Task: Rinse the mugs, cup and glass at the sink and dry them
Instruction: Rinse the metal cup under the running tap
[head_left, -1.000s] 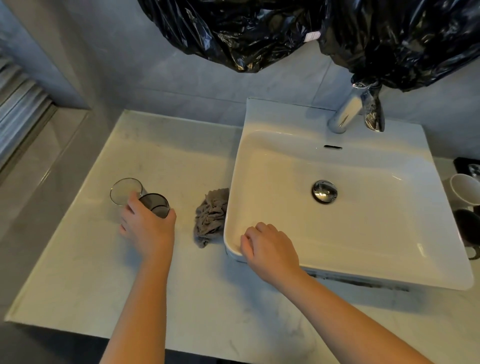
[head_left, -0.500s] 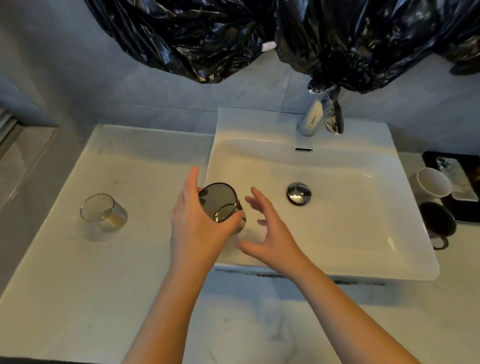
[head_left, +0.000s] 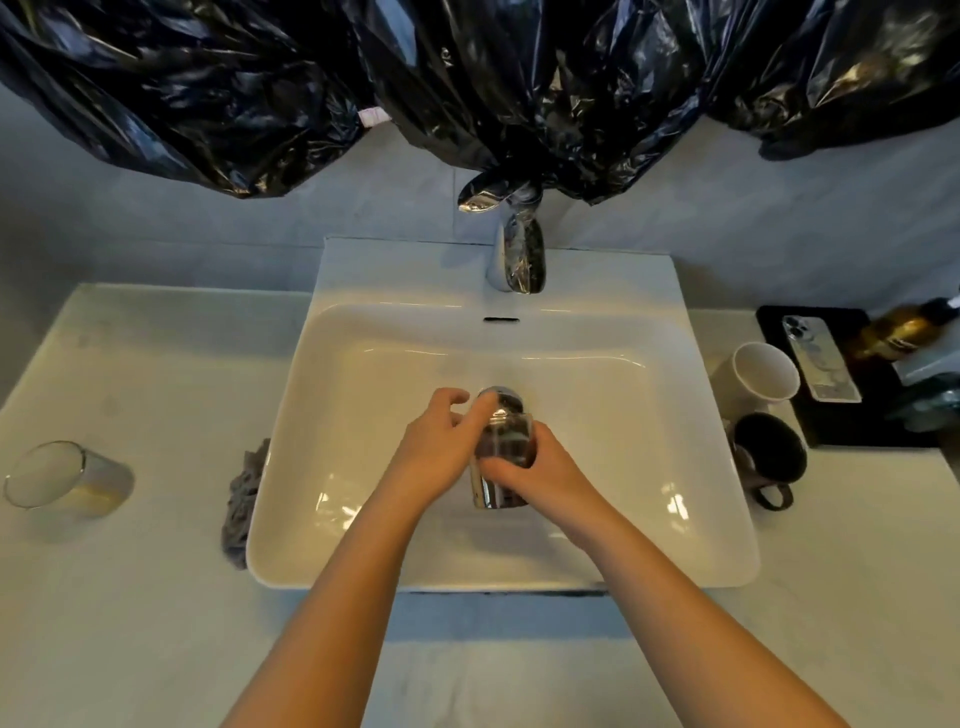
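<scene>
Head view | pale tabletop (head_left: 130, 623), white sink (head_left: 675, 467), grey tiled wall | left hand (head_left: 441, 457), right hand (head_left: 545, 478) both clasp dark glass (head_left: 506, 441) over basin

Home bathroom, by the look. White countertop basin (head_left: 691, 467) with chrome tap (head_left: 514, 260) at far edge, pale stone vanity top (head_left: 130, 597), grey tiled wall (head_left: 208, 234). Black plastic sheeting (head_left: 467, 78) hangs above (covering whatever is behind).
</scene>
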